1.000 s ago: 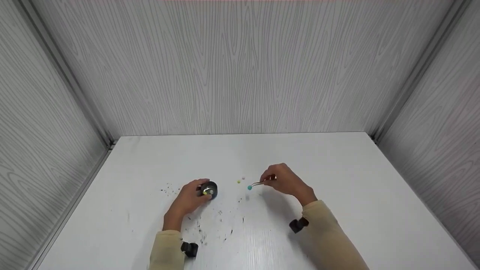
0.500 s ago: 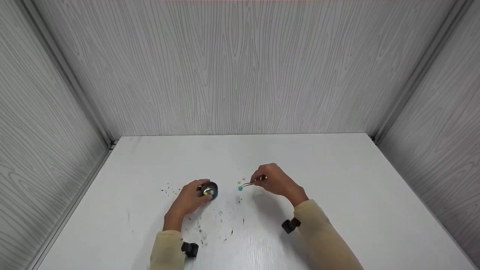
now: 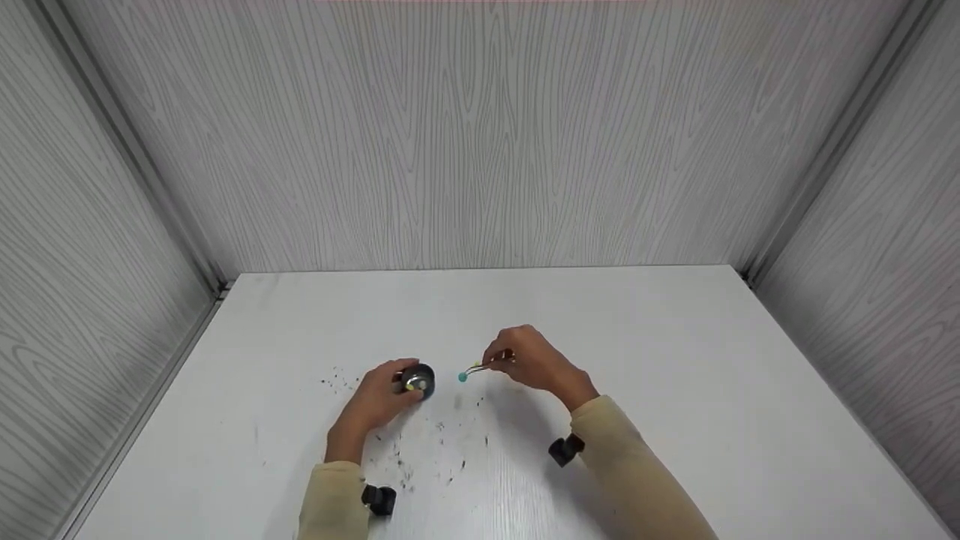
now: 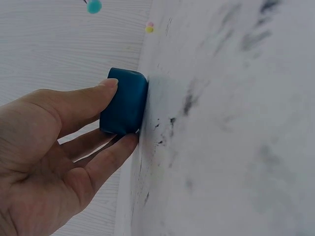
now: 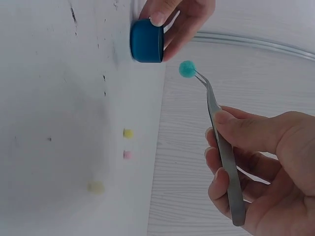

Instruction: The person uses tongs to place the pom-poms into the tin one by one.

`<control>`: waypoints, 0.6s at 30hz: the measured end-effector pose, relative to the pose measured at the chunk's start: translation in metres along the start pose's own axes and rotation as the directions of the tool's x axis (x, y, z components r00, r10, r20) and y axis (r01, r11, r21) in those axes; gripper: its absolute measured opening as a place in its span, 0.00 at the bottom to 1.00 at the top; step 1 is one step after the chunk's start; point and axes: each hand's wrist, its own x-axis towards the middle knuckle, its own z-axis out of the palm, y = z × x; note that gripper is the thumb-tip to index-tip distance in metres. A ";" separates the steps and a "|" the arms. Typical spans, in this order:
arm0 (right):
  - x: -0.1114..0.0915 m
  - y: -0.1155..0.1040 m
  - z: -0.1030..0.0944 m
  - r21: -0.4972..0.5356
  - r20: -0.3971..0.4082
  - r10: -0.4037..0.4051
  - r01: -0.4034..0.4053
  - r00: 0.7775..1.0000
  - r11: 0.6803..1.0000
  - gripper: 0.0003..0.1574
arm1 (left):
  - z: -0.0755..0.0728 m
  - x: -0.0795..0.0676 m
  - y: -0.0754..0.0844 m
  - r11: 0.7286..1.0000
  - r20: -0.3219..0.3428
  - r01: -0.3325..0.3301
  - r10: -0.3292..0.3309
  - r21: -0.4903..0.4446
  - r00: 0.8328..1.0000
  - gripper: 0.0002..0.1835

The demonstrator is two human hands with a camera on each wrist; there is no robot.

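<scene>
My left hand [image 3: 377, 399] grips a small blue cup [image 4: 127, 101] that stands on the white table, thumb on one side and fingers on the other. From the head view, a yellow bit and a pale bit show inside it. Bent-tip metal tweezers [image 5: 227, 160] are pinched in my right hand [image 3: 531, 361]. Their tips hold a teal pompom [image 5: 187, 69] above the table, a short way to the right of the cup and apart from it. On the tabletop below the tweezers lie a yellow ball [image 5: 128, 133], a pink ball [image 5: 128, 155] and a pale yellow ball [image 5: 96, 187].
Dark specks and smudges [image 3: 405, 469] mark the white tabletop [image 3: 637, 322] around and in front of the cup. Grey wood-grain panels [image 3: 480, 135] rise at the back and on both sides. A black camera sits at each wrist.
My right hand has moved left, bringing the tweezers and teal pompom closer to the cup. In the head view it now covers part of the loose balls. My left hand and the cup stay put.
</scene>
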 end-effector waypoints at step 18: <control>0.017 -0.009 0.020 -0.050 -0.002 -0.048 0.048 0.999 0.998 0.08 | 0.000 0.000 -0.001 1.000 -0.011 -0.024 0.024 0.005 1.000 0.30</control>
